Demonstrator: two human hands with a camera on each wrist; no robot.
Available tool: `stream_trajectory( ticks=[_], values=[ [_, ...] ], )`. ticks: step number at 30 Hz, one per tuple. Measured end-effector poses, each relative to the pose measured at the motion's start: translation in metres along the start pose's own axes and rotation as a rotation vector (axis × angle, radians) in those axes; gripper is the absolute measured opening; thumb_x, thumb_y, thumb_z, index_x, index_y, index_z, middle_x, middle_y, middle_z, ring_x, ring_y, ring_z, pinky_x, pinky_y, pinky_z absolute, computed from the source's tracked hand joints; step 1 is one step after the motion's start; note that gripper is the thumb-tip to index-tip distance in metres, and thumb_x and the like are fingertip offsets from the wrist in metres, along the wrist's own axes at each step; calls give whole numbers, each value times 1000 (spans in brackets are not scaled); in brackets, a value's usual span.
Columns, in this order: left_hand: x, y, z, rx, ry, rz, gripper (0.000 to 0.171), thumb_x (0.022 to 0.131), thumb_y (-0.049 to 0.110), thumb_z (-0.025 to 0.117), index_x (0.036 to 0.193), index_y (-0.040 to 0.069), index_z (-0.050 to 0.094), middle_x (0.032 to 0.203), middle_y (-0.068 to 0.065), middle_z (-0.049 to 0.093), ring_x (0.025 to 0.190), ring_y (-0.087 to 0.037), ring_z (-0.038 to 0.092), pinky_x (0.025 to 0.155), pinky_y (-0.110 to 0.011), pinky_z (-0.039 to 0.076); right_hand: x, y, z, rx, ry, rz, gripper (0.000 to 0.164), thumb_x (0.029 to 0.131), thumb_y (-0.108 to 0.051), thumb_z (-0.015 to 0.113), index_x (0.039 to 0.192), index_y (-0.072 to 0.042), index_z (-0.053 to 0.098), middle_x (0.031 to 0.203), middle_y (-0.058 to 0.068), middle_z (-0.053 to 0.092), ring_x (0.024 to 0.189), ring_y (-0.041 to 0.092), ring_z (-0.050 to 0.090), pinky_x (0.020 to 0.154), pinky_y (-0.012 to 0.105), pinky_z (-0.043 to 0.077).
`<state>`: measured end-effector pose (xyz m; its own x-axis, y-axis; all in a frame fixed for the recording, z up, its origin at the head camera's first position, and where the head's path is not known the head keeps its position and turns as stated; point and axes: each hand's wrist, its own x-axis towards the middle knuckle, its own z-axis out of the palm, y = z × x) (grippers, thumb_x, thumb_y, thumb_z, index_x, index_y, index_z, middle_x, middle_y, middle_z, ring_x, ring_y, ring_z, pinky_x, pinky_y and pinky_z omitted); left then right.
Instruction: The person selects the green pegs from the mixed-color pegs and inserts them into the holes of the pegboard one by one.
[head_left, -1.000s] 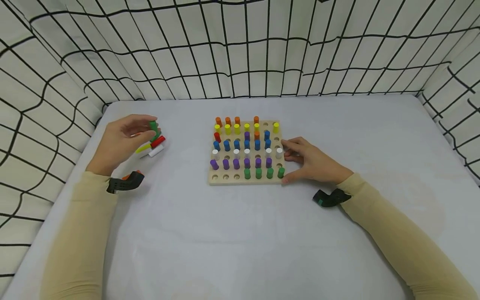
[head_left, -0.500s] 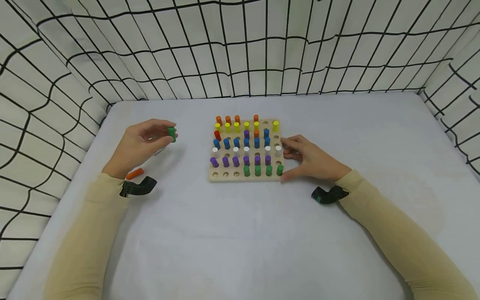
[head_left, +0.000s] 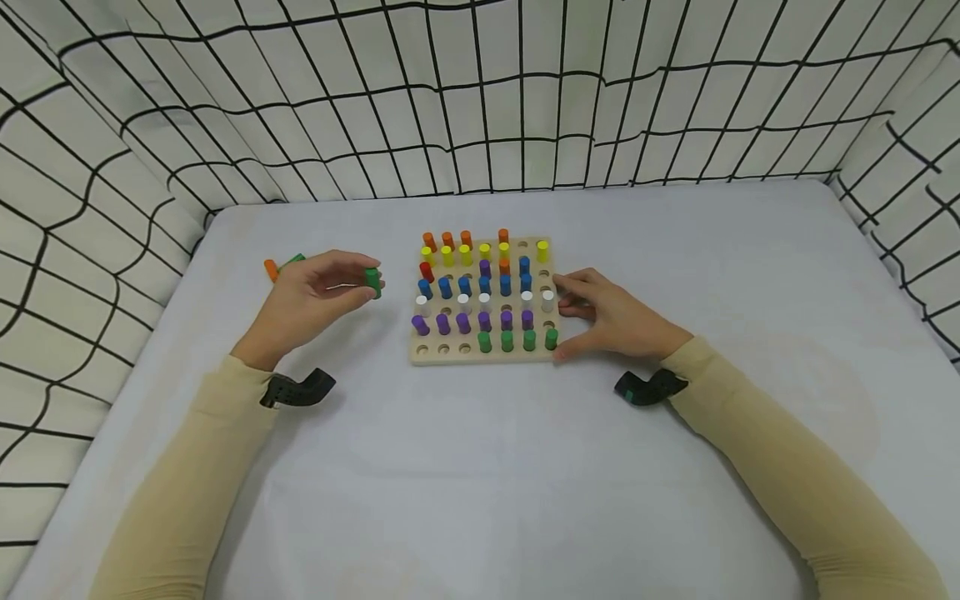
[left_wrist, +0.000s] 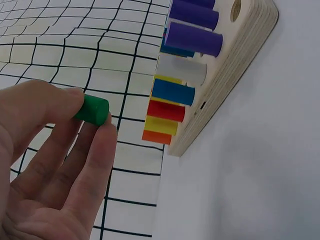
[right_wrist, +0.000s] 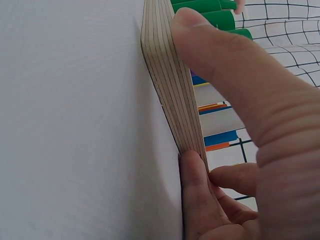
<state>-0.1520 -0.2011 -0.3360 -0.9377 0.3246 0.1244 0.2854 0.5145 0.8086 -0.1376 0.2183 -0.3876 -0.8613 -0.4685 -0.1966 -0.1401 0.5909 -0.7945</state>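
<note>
White table [head_left: 480,483], black grid [head_left: 480,100] behind. Left hand [head_left: 307,300] pinches green peg [head_left: 373,282] between thumb and fingers, left of pegboard [head_left: 452,358], apart from it. Right hand [head_left: 618,318]: thumb and fingers spread, touching pegboard's right edge.

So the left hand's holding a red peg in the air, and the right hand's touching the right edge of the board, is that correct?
Not quite: the peg is green, not red, as the left wrist view shows. The left hand does hold it in the air, and the right hand touches the board's right edge.
</note>
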Motion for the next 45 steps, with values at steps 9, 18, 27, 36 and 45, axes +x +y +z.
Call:
stream_trajectory(
  ticks=[9, 18, 27, 36, 45],
  values=[
    [1, -2, 17, -68, -49, 35, 36, 95, 10, 75, 129, 5, 67, 112, 16, 71, 106, 0, 70, 91, -12, 58, 0, 1, 1, -2, 0, -2, 119, 73, -40, 94, 165, -10, 24, 155, 7, 37, 143, 21, 50, 124, 39, 41],
    [-1, 4, 35, -88, -122, 64, 34, 95, 9, 74, 128, 4, 67, 117, 15, 68, 109, 3, 68, 93, -12, 57, 0, 2, 1, 1, 0, 5, 120, 73, -40, 94, 165, -10, 23, 157, 7, 36, 144, 22, 51, 124, 39, 40],
    [-4, 9, 48, -137, -158, 98, 35, 93, 4, 75, 127, 1, 67, 121, 7, 69, 109, 1, 69, 94, -14, 58, 1, 3, 0, -4, -4, 0, 120, 73, -42, 94, 165, -11, 23, 159, 7, 34, 145, 21, 51, 124, 39, 41],
    [-8, 14, 61, -174, -200, 122, 36, 91, 4, 77, 126, 1, 68, 118, 4, 72, 106, -2, 70, 94, -17, 60, 1, 2, 0, -18, -1, 4, 121, 73, -43, 94, 165, -12, 22, 161, 6, 33, 144, 21, 51, 124, 40, 40],
    [-13, 12, 73, -219, -244, 126, 36, 90, 1, 78, 125, 1, 68, 116, 2, 73, 103, -3, 72, 90, -19, 62, 1, 4, 0, -14, 9, -4, 120, 73, -43, 94, 165, -12, 23, 159, 6, 35, 143, 20, 52, 123, 39, 42]
  ],
)
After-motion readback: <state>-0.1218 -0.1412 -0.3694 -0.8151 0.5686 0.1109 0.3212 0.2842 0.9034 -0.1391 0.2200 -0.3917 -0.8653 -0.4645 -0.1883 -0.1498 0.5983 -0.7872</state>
